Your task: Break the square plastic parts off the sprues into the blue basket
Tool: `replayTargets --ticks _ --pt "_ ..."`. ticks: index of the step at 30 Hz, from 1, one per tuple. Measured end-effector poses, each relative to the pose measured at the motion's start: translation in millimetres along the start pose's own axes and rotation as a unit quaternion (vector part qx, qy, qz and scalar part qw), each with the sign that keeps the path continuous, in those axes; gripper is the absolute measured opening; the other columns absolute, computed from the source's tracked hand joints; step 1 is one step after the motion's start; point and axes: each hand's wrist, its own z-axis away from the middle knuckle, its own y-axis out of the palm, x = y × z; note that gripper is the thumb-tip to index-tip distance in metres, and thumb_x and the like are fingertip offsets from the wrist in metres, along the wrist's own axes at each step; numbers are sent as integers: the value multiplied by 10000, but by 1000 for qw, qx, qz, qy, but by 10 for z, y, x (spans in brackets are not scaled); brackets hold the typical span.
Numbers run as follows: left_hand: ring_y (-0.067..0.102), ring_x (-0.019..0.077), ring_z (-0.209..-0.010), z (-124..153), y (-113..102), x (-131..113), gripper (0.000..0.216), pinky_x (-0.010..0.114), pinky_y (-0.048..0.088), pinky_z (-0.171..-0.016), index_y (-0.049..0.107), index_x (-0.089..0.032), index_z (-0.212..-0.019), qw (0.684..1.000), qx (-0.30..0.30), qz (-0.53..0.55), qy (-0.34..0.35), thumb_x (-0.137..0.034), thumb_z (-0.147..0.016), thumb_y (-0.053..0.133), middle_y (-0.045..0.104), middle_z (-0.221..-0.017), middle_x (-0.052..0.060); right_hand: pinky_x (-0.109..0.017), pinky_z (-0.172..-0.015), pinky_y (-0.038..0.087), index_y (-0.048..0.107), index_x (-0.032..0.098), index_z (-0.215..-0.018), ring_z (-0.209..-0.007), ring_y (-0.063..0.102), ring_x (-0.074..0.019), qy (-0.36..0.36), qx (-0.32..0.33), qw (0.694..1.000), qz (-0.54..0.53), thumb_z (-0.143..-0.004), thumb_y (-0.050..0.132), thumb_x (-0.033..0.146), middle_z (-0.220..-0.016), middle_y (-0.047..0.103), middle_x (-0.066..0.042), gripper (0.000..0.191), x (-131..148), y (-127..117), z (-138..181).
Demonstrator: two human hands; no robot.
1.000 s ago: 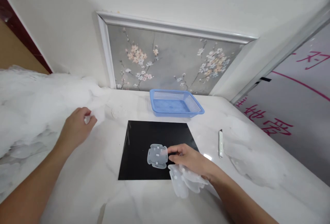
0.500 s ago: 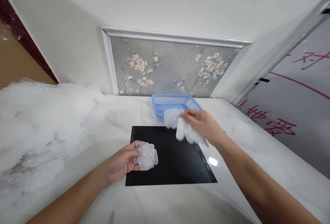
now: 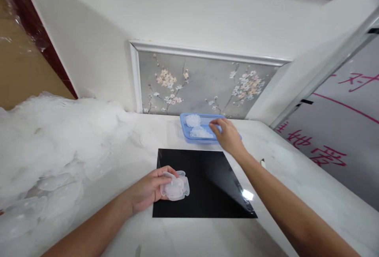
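My left hand [image 3: 149,188] is closed on a small stack of translucent plastic pieces [image 3: 177,188] with rounded, notched edges, thumb on top. It holds them over the left part of a black rectangular sheet [image 3: 210,186]. Above the right side of a shallow blue plastic basket [image 3: 185,131], my right hand [image 3: 226,134] has bent fingers, thumb and forefinger slightly apart, with nothing visible between them. Inside the basket lie similar clear pieces [image 3: 193,120] at the back left and a fanned group [image 3: 199,132] nearer the front.
A large heap of translucent pieces [image 3: 59,130] covers the left of the white marbled table [image 3: 189,235]. Behind the basket stands a wall with a framed floral panel [image 3: 204,79]. A whiteboard [image 3: 340,111] borders the right side. A small object [image 3: 263,163] lies beyond my right forearm.
My right hand has moved to the basket and let go of its plastic pieces, which now lie inside. My left hand keeps its stack over the black sheet. The view has shifted slightly.
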Motion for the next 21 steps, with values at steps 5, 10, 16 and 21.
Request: replayTargets --ticks 5,10,16,21 --pt "577 129 -726 16 60 -36 61 254 456 -722 638 -176 -810 1000 -1 -23 -15 -235 -813 650 623 -795 16 -339 -747 501 642 214 -1004 -904 627 -228 -28 317 922 -222 -741 722 385 -1017 678 -64 324 108 306 1043" --pt "595 191 -960 78 75 -172 69 308 444 -909 678 -178 -808 995 31 -94 -4 -230 -819 635 654 -945 40 -321 -752 494 511 193 -691 -741 617 -161 122 285 849 -428 -700 770 427 -755 632 9 349 48 443 1229" --pt "625 194 -888 45 -129 -348 63 292 471 -803 654 -188 -811 990 -104 -93 36 -244 -808 626 697 -930 50 -312 -740 509 545 183 -805 -691 625 -138 209 294 801 -478 -663 819 402 -712 620 23 378 -138 346 1092" --pt "647 186 -923 27 -144 -367 321 287 484 -814 639 -213 -1067 990 -128 -63 11 -156 -756 581 703 -1000 33 -304 -750 506 580 177 -847 -721 619 -132 202 313 795 -478 -708 794 399 -763 640 6 338 -194 298 1080"
